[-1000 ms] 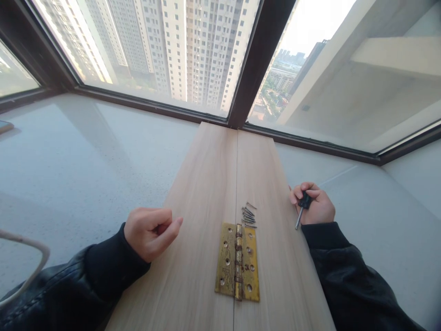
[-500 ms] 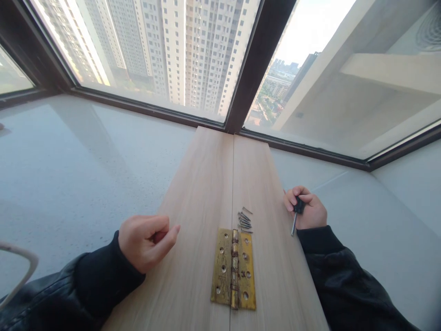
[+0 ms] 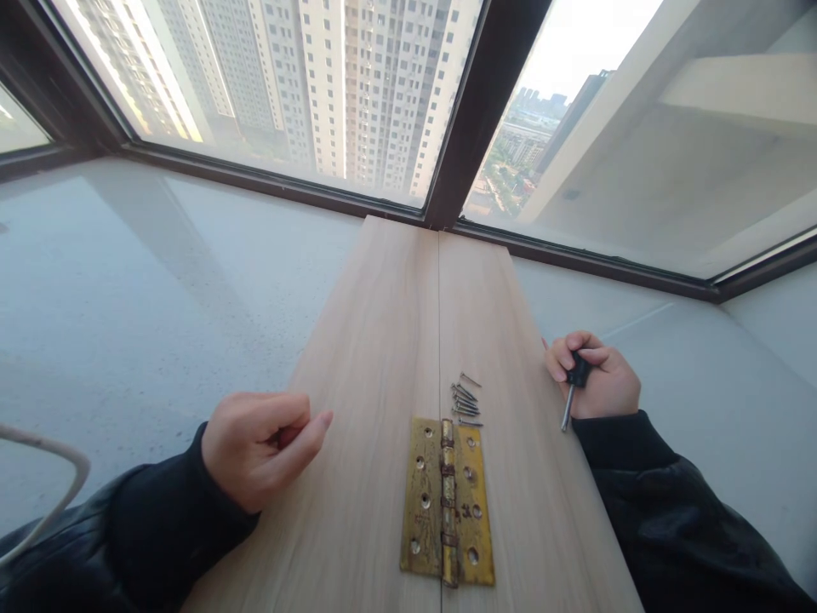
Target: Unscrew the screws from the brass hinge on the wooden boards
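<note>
My left hand rests on the left wooden board, its fingers curled into a loose fist with nothing visible in them. At the outer edge of the right wooden board, my right hand is wrapped round a screwdriver; the black handle sits in the fingers and the short metal shaft points down. An open brass hinge, worn and stained, lies flat across the seam of the boards, with several holes in each leaf. Just beyond it, several small screws lie in a loose pile on the right board.
A pale speckled sill spreads on the left, and a white surface lies to the right. The boards run up to a dark window frame. At the lower left a white cable loops near my sleeve.
The view has shifted slightly, so the boards, hinge, screws and my right hand appear further right. Both hands keep the same grip, and the hinge and screws stay in place on the boards.
</note>
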A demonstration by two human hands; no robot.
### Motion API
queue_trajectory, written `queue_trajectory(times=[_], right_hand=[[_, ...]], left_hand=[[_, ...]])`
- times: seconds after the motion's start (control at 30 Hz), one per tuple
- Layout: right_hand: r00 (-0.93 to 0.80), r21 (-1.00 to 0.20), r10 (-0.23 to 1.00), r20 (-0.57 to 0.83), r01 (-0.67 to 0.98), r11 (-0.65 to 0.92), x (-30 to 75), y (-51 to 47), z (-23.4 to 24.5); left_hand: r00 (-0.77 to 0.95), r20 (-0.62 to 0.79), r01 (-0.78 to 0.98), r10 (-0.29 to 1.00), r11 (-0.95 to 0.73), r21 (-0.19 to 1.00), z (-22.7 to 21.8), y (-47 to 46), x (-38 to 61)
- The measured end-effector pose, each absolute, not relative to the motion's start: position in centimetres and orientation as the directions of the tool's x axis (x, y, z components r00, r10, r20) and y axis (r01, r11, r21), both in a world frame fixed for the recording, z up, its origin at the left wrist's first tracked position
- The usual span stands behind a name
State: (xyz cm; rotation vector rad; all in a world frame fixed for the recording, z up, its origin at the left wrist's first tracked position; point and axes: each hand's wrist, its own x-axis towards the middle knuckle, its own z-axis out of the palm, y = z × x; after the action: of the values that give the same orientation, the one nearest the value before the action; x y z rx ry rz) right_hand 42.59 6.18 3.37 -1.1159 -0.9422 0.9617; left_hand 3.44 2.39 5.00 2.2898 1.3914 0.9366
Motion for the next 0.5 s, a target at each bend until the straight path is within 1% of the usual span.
queue_trajectory(times=[0.27, 0.5], right_hand=[[0.370, -0.969, 0.921, 0.119, -0.158, 0.189, 42.73, 6.18, 3.07], [0.402, -0.963, 0.910, 0.100, -0.189, 0.190, 42.54, 5.95, 3.27]], left_hand=[[0.330, 0.366, 0.652, 0.870, -0.490, 0.578, 4.72, 2.45, 3.25], [0.331, 0.368, 0.658, 0.869, -0.492, 0.571, 4.76, 2.58, 3.17]])
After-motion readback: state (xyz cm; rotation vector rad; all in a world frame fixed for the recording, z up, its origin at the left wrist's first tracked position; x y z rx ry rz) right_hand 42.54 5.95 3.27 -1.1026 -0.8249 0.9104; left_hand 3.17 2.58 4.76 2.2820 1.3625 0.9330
